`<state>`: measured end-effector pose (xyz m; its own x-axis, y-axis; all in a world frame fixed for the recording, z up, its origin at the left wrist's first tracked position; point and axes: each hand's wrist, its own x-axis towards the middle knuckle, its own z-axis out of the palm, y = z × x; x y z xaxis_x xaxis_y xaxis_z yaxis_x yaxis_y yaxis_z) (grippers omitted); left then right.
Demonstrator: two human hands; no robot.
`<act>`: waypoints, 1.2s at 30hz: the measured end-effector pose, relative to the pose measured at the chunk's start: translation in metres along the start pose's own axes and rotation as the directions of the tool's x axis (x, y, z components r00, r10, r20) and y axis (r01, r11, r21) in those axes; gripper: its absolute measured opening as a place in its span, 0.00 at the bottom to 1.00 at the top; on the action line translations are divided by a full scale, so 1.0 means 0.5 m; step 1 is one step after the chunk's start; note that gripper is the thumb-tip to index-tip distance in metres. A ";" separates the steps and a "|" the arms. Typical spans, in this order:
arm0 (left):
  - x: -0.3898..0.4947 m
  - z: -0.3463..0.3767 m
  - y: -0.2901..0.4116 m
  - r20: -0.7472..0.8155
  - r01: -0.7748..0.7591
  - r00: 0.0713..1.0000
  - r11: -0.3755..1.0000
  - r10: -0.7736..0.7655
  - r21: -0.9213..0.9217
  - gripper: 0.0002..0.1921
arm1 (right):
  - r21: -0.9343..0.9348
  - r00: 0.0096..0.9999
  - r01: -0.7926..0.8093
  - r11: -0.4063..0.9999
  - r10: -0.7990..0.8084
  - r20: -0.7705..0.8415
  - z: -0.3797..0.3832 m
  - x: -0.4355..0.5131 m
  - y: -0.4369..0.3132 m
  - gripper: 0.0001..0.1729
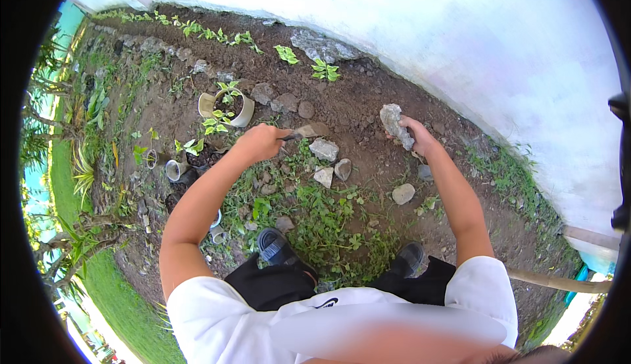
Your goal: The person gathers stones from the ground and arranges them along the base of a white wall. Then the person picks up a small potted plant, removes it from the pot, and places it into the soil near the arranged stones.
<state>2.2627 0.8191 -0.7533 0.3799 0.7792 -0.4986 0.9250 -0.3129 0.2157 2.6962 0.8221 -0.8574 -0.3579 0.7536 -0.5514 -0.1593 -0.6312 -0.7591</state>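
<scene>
My left hand [260, 143] is closed around the dark handle of a small garden trowel [309, 130], its soil-stained blade pointing right just above the dirt. In my right hand [420, 137] is a rough grey stone [392, 118], held over the edge of the dug soil bed [357, 103]. Between the hands lie a pale chunky stone [324, 149], a rounder grey stone [343, 169] and a whitish angular stone [324, 177]. Left of the trowel stands a cream plastic pot [243, 113] with variegated seedlings [227, 92] and a cut-open side.
A white wall [443, 34] borders the bed, where seedlings [325, 70] grow in a row. Edging stones [285, 103] line its near side. Small plastic cups [175, 171] sit at left. Weeds [335, 221] spread between my sandalled feet [278, 248]; a loose stone [403, 193] lies near my right forearm.
</scene>
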 end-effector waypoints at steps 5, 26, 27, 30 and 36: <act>0.112 0.033 0.067 0.089 -0.023 0.996 1.000 0.021 0.021 0.21 | -0.546 0.978 0.004 0.838 -0.118 -0.174 0.042 -0.007 -0.018 0.37; 0.038 0.011 -0.118 0.041 -0.122 0.992 0.990 0.120 0.070 0.22 | -0.677 0.901 -0.065 0.733 -0.248 -0.355 0.251 0.118 0.089 0.39; 0.024 0.046 -0.122 0.059 -0.061 0.996 0.998 0.060 0.022 0.23 | -0.668 0.896 -0.059 0.742 -0.256 -0.364 0.249 0.120 0.086 0.39; 0.018 0.125 -0.142 -0.021 -0.077 0.997 0.997 0.076 -0.024 0.24 | -0.634 0.890 -0.054 0.772 -0.251 -0.381 0.249 0.127 0.078 0.40; 0.220 0.167 -0.083 -0.472 -0.236 0.750 0.854 0.463 0.463 0.22 | -0.480 0.885 -0.097 0.872 -0.145 -0.442 0.277 0.144 0.075 0.42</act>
<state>2.2670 0.8727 -0.8873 0.7078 0.6959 0.1216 0.7060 -0.7029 -0.0864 2.5370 0.8272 -0.8775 0.1133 0.8398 -0.5310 0.3371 -0.5352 -0.7746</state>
